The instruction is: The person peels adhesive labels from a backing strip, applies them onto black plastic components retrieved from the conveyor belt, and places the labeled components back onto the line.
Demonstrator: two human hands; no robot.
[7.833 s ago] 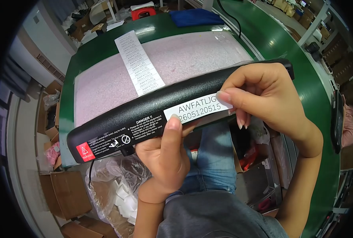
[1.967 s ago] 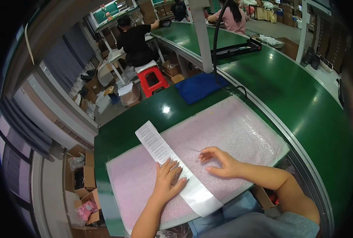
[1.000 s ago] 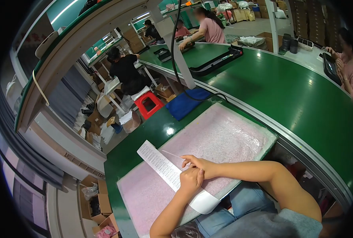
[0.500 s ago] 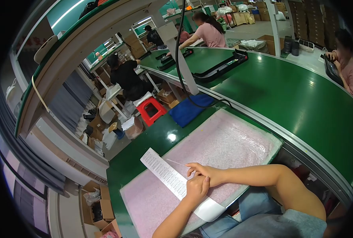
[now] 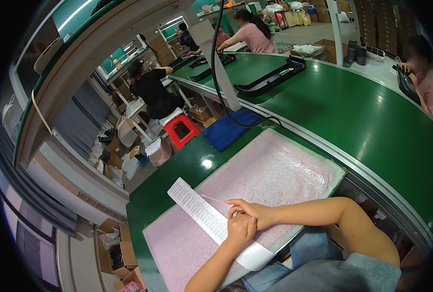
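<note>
A long white strip of printed labels [image 5: 197,207] lies slantwise over the pink padded mat [image 5: 284,170], its blank lower end [image 5: 255,258] curling at the mat's near edge. My left hand [image 5: 240,230] is closed and rests over the label strip, its fingers folded against my other hand; what they hold is hidden. Pressed against it is my right hand [image 5: 256,214], fingers bent and closed. From the right fingertips a thin pale strip [image 5: 212,198] runs left toward the printed labels.
A blue cloth [image 5: 231,130] lies beyond the mat, with a black cable [image 5: 214,63] hanging above. Past a metal rail, the green conveyor [image 5: 352,117] carries a long black plastic part [image 5: 274,80]. Several people work around it. A red stool [image 5: 181,130] stands left.
The view has shifted slightly, so the mat and labels sit a little further left and higher. Both hands keep nearly the same pose. A seated person in black has leaned.
</note>
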